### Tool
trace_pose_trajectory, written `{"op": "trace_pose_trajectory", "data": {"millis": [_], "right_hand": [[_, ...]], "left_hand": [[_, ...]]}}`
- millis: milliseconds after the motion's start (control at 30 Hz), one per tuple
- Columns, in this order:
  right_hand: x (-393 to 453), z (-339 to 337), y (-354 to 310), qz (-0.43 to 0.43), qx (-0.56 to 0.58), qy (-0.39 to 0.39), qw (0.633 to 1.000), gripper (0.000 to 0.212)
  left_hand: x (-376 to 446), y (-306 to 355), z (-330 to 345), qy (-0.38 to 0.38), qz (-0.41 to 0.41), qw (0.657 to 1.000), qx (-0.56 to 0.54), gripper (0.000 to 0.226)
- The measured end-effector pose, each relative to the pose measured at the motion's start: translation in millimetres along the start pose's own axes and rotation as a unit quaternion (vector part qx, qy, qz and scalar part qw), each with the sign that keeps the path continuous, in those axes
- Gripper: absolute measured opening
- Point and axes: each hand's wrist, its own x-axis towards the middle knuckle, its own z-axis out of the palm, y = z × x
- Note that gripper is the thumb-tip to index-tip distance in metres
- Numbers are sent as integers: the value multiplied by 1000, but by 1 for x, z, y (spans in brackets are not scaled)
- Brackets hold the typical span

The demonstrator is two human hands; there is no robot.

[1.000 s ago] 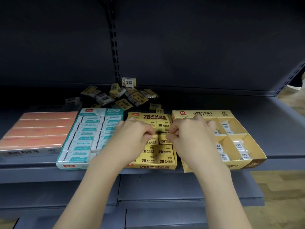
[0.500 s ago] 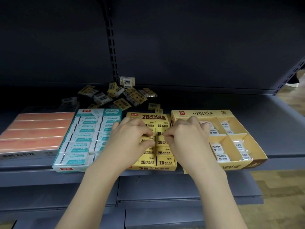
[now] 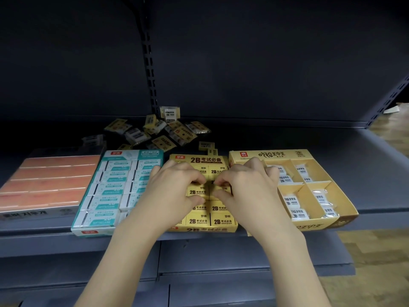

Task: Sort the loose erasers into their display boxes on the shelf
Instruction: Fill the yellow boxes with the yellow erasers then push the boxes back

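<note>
Both hands barely shifted, left hand (image 3: 177,191) and right hand (image 3: 247,191) pinching erasers (image 3: 197,192) in middle yellow box (image 3: 205,160), loose pile (image 3: 168,134) far behind.

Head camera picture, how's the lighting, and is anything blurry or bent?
Head view: front boxes and hands lit evenly, the back panel nearly black, the loose erasers dim and soft; the wide lens bows the shelf edge toward the corners.

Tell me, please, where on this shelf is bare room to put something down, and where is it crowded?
Bare shelf lies right of and behind the compartment box. Crowded: the loose erasers heaped at the back centre, and four boxes side by side along the front. Both hands work over the yellow 2B box.
</note>
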Motion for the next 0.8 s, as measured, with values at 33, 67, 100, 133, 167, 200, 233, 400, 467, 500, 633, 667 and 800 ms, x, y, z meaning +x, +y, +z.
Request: {"op": "trace_pose_trajectory", "data": {"millis": [33,67,100,133,167,200,233,400,467,500,633,667,800], "right_hand": [[1,0,-1,-4,9,21,1000,17],[3,1,-1,-7,17,40,999,13],[5,2,-1,-13,18,60,998,9],[9,4,1,-21,16,84,996,6],[13,4,4,-30,6,103,994,6],[19,3,6,-42,-9,114,993,8],[26,-1,9,-56,-25,111,992,12],[79,-15,27,-140,-80,15,987,36],[95,-12,32,-191,-110,-32,975,42],[101,-9,35,-213,-120,-53,968,45],[120,-3,42,-251,-92,-128,955,52],[125,-3,42,-239,-73,-156,955,54],[144,-8,37,-215,-69,-269,936,58]], "left_hand": [[1,0,-2,4,4,1000,-4,31],[3,0,-3,12,6,1000,-9,29],[4,-1,-5,23,6,1000,-12,26],[6,-2,-7,35,3,999,-14,23],[7,-4,-9,45,-1,999,-14,22],[9,-6,-12,54,-6,998,-13,21],[11,-9,-15,62,-11,998,-13,21],[17,-23,-26,115,-43,992,-2,23],[22,-28,-28,126,-55,991,2,25],[26,-30,-29,125,-56,991,5,26],[48,-37,-35,100,-40,993,45,27],[52,-40,-38,96,-45,993,50,28],[60,-48,-40,104,-61,991,61,33]]}}
